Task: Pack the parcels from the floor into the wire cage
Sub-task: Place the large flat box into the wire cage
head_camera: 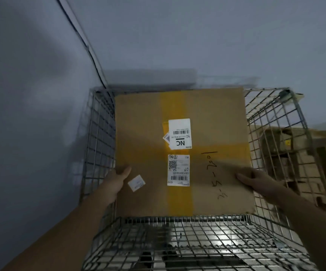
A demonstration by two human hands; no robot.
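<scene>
A large brown cardboard parcel [142,118] with crossed yellow tape, white shipping labels and handwritten marks fills the far part of the wire cage [99,137], against its back side. I hold it from both sides. My left hand [117,178] grips its left edge, thumb lying on the top face. My right hand [256,178] grips its right edge near the front corner, thumb on top. The fingers of both hands are hidden below the parcel's edges.
The cage's mesh floor [187,243] shows bare in front of the parcel. A grey wall with a dark cable [80,38] stands to the left and behind. More cardboard boxes [302,163] are stacked outside the cage's right side.
</scene>
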